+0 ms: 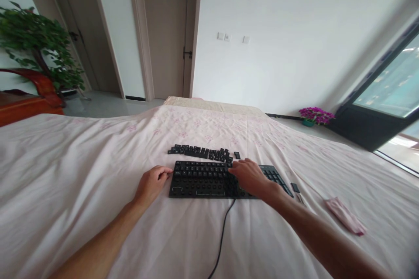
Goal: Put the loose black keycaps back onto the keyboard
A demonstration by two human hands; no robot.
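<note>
A black keyboard (203, 185) lies flat on the bedspread. Its lower letter rows lack keycaps and show bare switches; the upper rows and number pad carry caps. My left hand (153, 185) is closed at the keyboard's left edge, thumb and forefinger holding that side. Over the right end of the main key block, my right hand (248, 175) has its fingers pinched together; whatever is between the fingertips is hidden. Behind the keyboard, loose black keycaps (198, 152) lie in a long cluster. One separate keycap (237, 155) sits just right of them.
A black cable (223, 235) runs from the keyboard toward me. To the right lie a small dark piece (295, 187) and a folded pink cloth (345, 216). The wrinkled bedspread (183, 235) spreads beneath everything. Doors, a wall and potted plants stand beyond.
</note>
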